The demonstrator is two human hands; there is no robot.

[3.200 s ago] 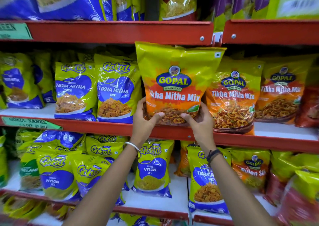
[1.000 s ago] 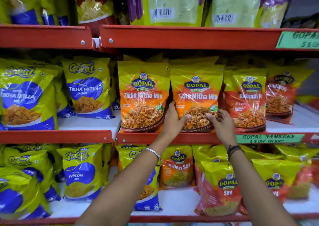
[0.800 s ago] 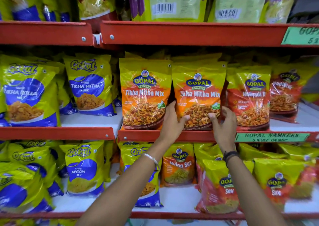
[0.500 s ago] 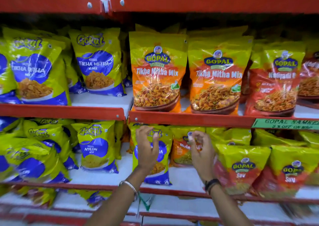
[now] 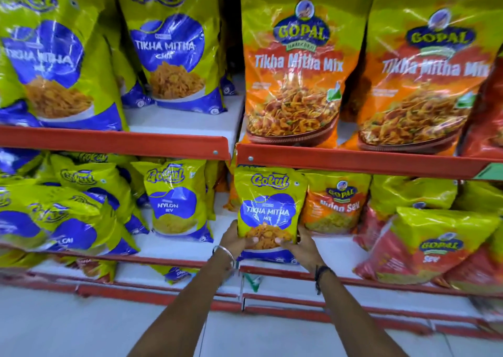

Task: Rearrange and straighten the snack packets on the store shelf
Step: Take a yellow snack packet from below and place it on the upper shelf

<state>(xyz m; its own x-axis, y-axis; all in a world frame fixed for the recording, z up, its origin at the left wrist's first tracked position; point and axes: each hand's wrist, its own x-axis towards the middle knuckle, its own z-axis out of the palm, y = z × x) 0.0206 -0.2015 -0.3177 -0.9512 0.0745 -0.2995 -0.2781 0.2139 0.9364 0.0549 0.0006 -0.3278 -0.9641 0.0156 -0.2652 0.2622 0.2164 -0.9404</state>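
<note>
Head view: both hands now around Gokul packet (image 5: 268, 209)

Upper shelf (image 5: 353, 163): two Gopal Tikha Mitha Mix packets (image 5: 294, 65), two front Gokul Tikha Mitha packets (image 5: 168, 51). Lower shelf: one Gokul Nylon Sev packet (image 5: 177, 201), one Gopal Nylon Sev packet (image 5: 334, 204).

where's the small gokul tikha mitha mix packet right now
In the head view it stands centre frame on the lower shelf, the small Gokul Tikha Mitha Mix packet held by the left hand and right hand, beside the Gopal Nylon Sev packet.
</note>
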